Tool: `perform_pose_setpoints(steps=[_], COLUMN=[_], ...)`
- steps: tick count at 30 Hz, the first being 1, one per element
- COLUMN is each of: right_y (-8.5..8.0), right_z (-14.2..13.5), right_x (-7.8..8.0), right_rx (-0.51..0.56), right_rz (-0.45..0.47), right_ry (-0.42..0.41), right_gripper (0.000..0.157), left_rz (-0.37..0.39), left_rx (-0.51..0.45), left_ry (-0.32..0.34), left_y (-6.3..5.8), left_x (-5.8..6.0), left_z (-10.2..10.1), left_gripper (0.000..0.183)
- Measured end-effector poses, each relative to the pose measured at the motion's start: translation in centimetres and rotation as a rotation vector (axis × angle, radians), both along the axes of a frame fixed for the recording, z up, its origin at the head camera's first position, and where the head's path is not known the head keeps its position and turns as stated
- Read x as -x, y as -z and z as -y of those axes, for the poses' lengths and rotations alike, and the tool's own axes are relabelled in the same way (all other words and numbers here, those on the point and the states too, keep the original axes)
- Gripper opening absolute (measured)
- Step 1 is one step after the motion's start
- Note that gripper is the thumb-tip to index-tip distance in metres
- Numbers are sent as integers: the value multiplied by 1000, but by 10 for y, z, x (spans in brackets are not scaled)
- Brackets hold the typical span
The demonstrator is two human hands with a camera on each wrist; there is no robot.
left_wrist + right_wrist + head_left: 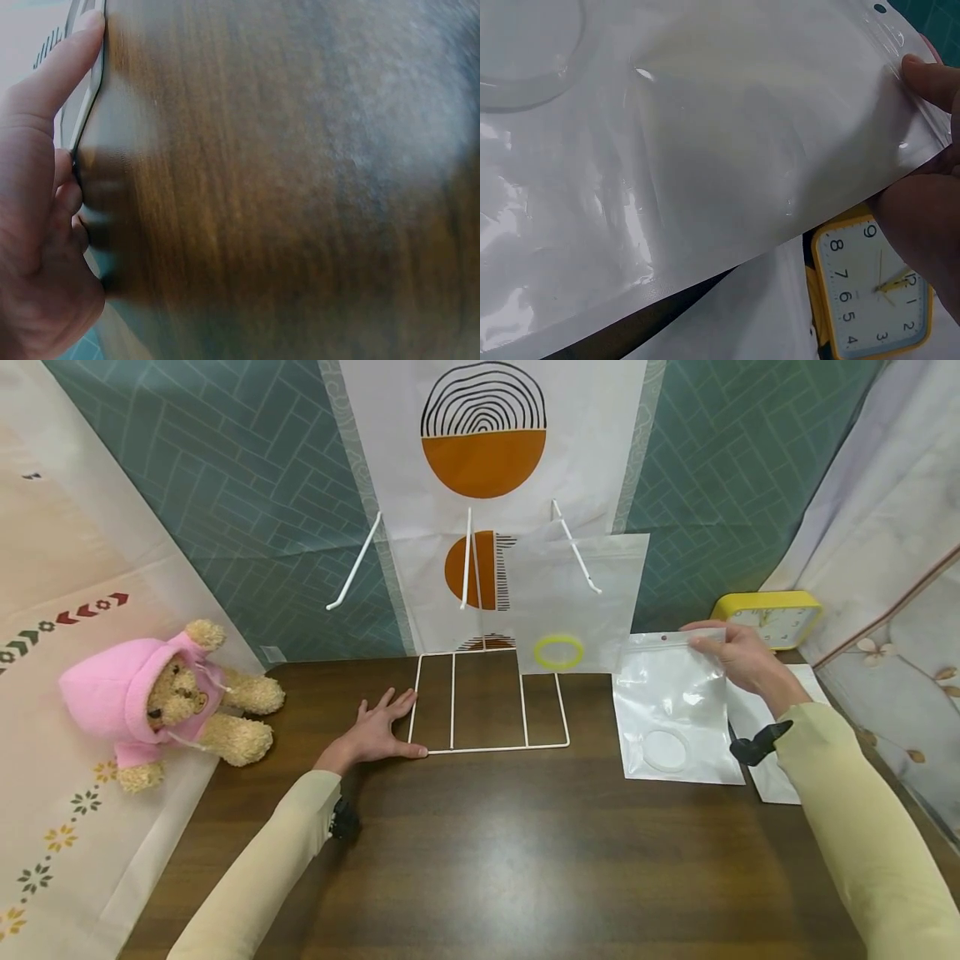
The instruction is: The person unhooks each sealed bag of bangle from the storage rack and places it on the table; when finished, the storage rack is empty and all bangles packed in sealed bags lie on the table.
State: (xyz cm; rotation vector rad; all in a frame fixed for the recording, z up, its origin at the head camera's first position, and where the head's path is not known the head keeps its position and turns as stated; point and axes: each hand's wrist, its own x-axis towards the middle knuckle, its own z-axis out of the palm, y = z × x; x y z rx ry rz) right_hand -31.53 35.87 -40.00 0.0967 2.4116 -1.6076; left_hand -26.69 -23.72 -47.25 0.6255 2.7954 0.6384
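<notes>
My left hand (378, 731) rests with spread fingers at the left front corner of a white wire display rack (495, 749); the left wrist view shows the thumb on the wire. My right hand (738, 656) pinches the top right corner of a white zip bag (667, 693), thumb in front. This bag has a punched hole at its top and a pale ring (665, 751) near its bottom. Another zip bag (592, 581), translucent with a yellow ring (558, 652), hangs on the rack's right prong (576, 547). The left prong (356, 564) and middle prong (467, 560) carry nothing.
A further white bag (772, 781) lies at the right of the brown table (510, 860), partly under the held bag. Behind my right hand stands a yellow clock (776, 614). A teddy bear in a pink hoodie (123, 689) sits at the left.
</notes>
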Motion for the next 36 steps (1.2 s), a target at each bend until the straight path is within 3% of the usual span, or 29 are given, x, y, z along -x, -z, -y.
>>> perform_pose_setpoints(steps=[7, 13, 25, 36], right_y=[3, 8, 13, 17], right_z=[2, 4, 8, 9], right_x=[3, 3, 5, 6], right_rx=[-14, -34, -140, -155], right_rz=[16, 11, -18, 6], right_ry=[-18, -27, -65, -49], right_gripper=[41, 55, 56, 53], left_rz=[-3, -4, -5, 7], left_rx=[5, 1, -2, -6], left_ry=[-1, -2, -1, -3], left_y=[0, -1, 1, 0], left_x=[1, 1, 0, -1], left_z=[0, 1, 0, 0], left_gripper=[112, 112, 112, 112])
